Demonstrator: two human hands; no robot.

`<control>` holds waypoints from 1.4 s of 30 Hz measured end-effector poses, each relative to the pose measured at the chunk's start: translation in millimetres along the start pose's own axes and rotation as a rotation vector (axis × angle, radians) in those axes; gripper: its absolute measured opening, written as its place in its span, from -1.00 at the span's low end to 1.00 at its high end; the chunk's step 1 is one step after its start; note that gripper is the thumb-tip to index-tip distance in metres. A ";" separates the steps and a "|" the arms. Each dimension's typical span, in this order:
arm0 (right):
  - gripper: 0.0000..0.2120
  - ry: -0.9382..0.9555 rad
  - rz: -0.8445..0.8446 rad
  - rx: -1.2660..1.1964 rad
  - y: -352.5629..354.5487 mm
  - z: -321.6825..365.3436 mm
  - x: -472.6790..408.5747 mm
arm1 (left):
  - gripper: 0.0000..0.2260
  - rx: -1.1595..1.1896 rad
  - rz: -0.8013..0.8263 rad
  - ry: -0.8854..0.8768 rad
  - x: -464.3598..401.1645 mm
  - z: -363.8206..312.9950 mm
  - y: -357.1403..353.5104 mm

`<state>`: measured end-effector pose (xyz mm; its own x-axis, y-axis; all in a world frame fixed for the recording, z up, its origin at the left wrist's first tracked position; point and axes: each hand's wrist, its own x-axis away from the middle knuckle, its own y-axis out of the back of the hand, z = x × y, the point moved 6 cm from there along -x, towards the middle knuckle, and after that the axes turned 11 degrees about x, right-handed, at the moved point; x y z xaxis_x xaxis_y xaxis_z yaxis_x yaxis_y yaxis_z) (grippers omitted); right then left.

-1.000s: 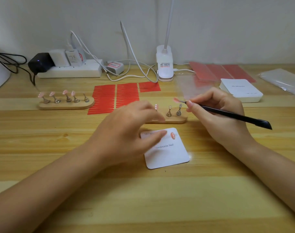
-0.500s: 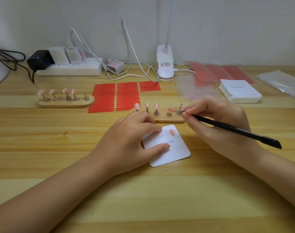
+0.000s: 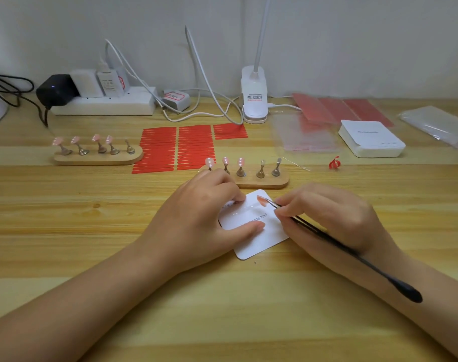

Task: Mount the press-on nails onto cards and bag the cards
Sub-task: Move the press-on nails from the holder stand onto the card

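In the head view, a white card (image 3: 259, 231) is laid flat on the desk (image 3: 92, 231) just in front of a wooden nail stand (image 3: 261, 182). The card is pinned by the left hand (image 3: 199, 212): its fingers are spread and pressed flat on the card's left part, apparently so that the card cannot slide while it is worked on. A pair of black tweezers (image 3: 340, 246) is pinched in the curled fingers of the right hand (image 3: 327, 218), held low and slanted like a pen so that the tips can be steered finely. At the tips, a pink press-on nail (image 3: 261, 199) is set against the card's upper corner; whether it is already stuck down cannot be told. Three nails are seen on the near stand's pegs and two pegs are bare, so mounting is judged to be at an early stage. A second stand (image 3: 97, 158) with four nails is kept to the left, red adhesive strips (image 3: 175, 150) lie behind, and a stack of blank cards (image 3: 371, 139) and clear bags (image 3: 303, 134) are kept within reach on the right for later steps.
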<state>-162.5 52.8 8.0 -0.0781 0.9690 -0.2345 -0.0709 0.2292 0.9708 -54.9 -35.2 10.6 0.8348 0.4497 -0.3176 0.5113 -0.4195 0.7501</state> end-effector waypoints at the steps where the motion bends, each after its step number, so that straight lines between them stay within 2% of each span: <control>1: -0.86 0.020 -0.110 0.008 6.4 3.5 2.0 | -0.64 -0.001 0.000 -0.001 -0.1 -0.2 -0.1; 3: -0.88 0.031 -0.358 0.032 17.1 9.5 10.5 | -0.64 -0.001 0.002 -0.002 -0.3 -0.3 -0.2; 4: -0.85 0.064 -0.419 0.055 18.1 13.2 13.0 | -0.64 -0.001 0.002 -0.001 -0.3 -0.4 -0.3; 7: -0.85 0.129 -0.433 0.117 15.9 15.2 11.1 | -0.64 -0.003 0.005 -0.005 -0.1 -0.4 -0.4; 13: -0.85 0.214 -0.337 0.219 10.2 20.7 9.6 | -0.62 -0.004 0.009 -0.005 0.0 -0.8 -0.4; 17: -0.86 0.235 -0.290 0.229 9.0 21.6 7.9 | -0.61 -0.011 0.011 -0.004 0.3 -1.1 -0.1; 27: -0.86 0.252 -0.305 0.252 6.1 21.7 7.7 | -0.54 -0.011 0.021 -0.011 0.1 -1.9 -0.2; 36: -0.87 0.219 -0.340 0.237 8.4 20.8 6.3 | -0.51 -0.020 0.023 -0.015 0.5 -0.9 -0.7; 42: -0.78 0.158 -0.427 0.053 13.4 16.8 4.6 | -0.60 -0.015 0.010 -0.012 0.9 0.7 -0.4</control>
<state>-147.1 61.9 20.8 -0.2040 0.7613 -0.6154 -0.0794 0.6137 0.7855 -54.2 -35.2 9.6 0.8425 0.4357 -0.3170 0.4998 -0.4124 0.7617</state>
